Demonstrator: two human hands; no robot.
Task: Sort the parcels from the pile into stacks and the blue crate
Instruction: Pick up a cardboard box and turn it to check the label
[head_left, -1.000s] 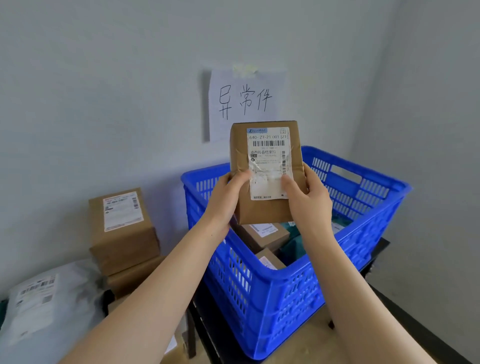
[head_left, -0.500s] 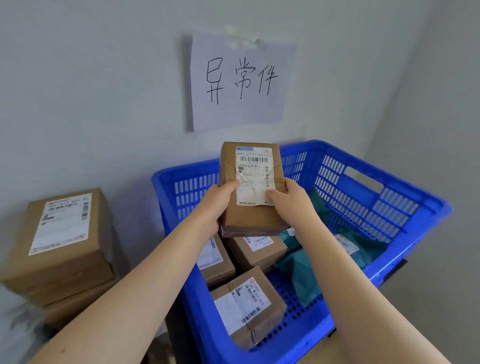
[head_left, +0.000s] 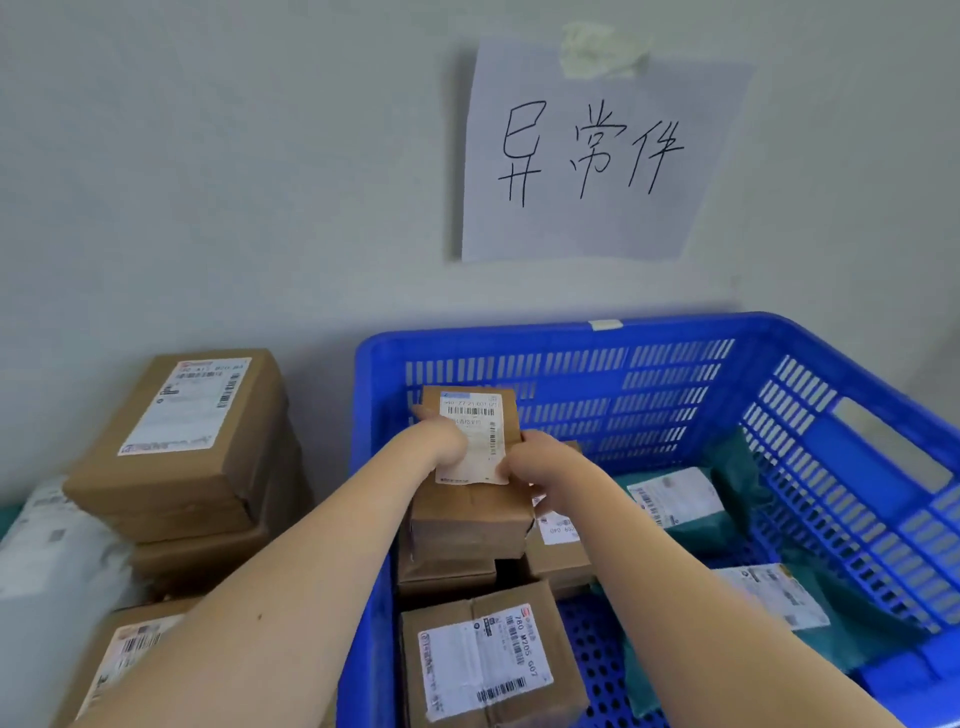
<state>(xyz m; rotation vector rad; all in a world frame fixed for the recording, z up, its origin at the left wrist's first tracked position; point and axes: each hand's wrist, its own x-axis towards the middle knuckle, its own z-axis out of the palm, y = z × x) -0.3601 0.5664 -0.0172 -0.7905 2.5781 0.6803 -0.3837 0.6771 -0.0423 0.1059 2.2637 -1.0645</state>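
Note:
Both hands hold a small brown cardboard parcel with a white barcode label, low inside the blue crate. My left hand grips its left side and my right hand grips its right side. The parcel sits on or just above other brown boxes at the crate's back left; I cannot tell if it touches them. Another brown labelled box lies at the crate's front, and teal mailer bags fill its right half.
A stack of brown boxes stands left of the crate against the wall. A grey plastic mailer lies at the far left, and another brown box at the lower left. A handwritten paper sign is taped to the wall above the crate.
Both hands have lowered the parcel from in front of the sign down into the crate's back left, tilting it flatter. The camera has moved closer and looks further down.

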